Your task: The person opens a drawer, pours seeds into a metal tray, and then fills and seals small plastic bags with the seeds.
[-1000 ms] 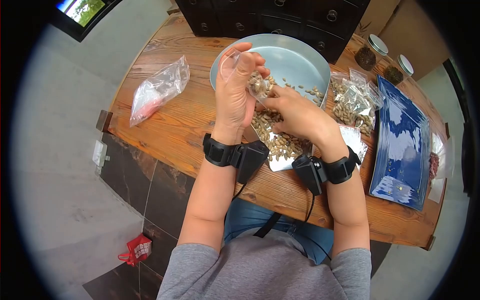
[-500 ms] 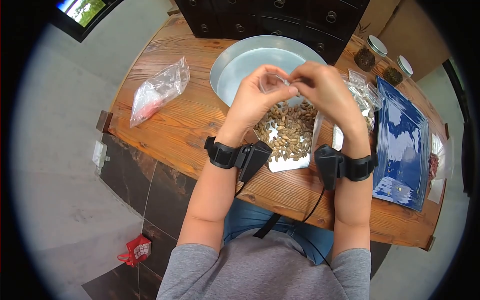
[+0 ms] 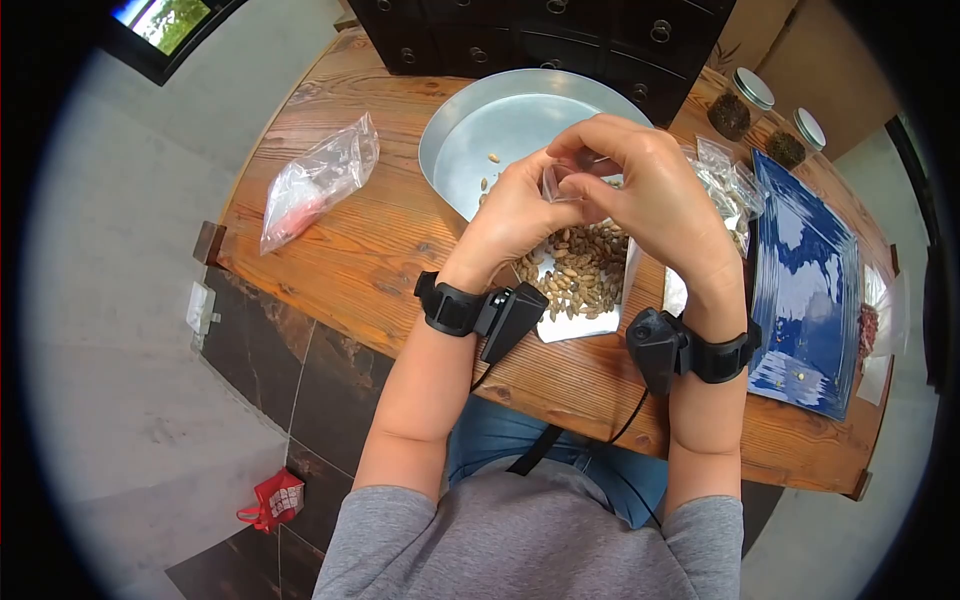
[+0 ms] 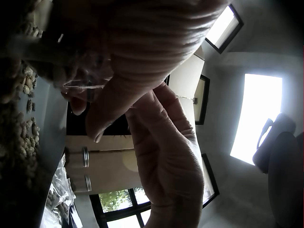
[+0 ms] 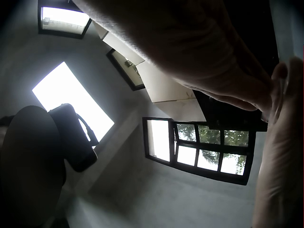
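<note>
Both hands meet above a heap of small tan-brown oval pods, which lies on a silvery sheet at the near side of a round metal pan. My left hand grips a small clear plastic bag, mostly hidden by the fingers. From the right, my right hand pinches the bag near its top, thumb and fingers curled toward the left hand. In the left wrist view the bag's clear edge shows beside the left thumb. The bag's contents are hidden.
A clear bag with something pink lies on the table's left. To the right are filled clear bags, a blue rectangular tray and two lidded jars. A dark drawer cabinet stands behind the pan.
The right hand has left the pod heap and risen to the bag. My left hand has turned inward and moved slightly right and nearer, bringing the bag between both hands.
</note>
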### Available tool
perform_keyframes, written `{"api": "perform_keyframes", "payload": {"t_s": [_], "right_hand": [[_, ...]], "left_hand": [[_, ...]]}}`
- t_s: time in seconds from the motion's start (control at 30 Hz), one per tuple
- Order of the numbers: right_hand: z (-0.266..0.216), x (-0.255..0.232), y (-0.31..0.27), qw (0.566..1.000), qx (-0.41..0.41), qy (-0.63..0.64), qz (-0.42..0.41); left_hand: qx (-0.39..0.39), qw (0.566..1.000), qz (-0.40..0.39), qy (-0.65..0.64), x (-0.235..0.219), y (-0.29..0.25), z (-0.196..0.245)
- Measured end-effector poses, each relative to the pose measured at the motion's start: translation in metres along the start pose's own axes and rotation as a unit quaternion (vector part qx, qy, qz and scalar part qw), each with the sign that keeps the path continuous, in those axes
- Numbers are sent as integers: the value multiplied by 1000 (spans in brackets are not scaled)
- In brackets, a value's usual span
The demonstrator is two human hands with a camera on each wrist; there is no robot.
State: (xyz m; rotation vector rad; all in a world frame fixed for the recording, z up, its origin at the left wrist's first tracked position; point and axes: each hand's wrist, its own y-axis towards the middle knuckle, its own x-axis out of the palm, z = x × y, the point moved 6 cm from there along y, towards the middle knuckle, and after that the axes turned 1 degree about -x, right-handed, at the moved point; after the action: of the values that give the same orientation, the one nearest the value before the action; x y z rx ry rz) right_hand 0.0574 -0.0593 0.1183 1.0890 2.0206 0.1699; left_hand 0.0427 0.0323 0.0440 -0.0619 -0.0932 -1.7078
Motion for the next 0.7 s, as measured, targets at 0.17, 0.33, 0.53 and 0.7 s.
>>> {"api": "perform_keyframes", "payload": {"t_s": [0.17, 0.33, 0.53, 0.7], "right_hand": [[-7, -1, 0, 999, -19, 3, 25], [2, -16, 2, 992, -18, -26, 125], [32, 31, -19, 951, 141, -176, -210], [35, 60, -26, 943, 85, -203, -249]], "left_hand": [[31, 999, 16, -12, 0, 1, 5], [110, 981, 148, -53, -18, -1, 12], [226, 939, 237, -110, -36, -10, 23], [226, 935, 241, -127, -36, -10, 23]]}}
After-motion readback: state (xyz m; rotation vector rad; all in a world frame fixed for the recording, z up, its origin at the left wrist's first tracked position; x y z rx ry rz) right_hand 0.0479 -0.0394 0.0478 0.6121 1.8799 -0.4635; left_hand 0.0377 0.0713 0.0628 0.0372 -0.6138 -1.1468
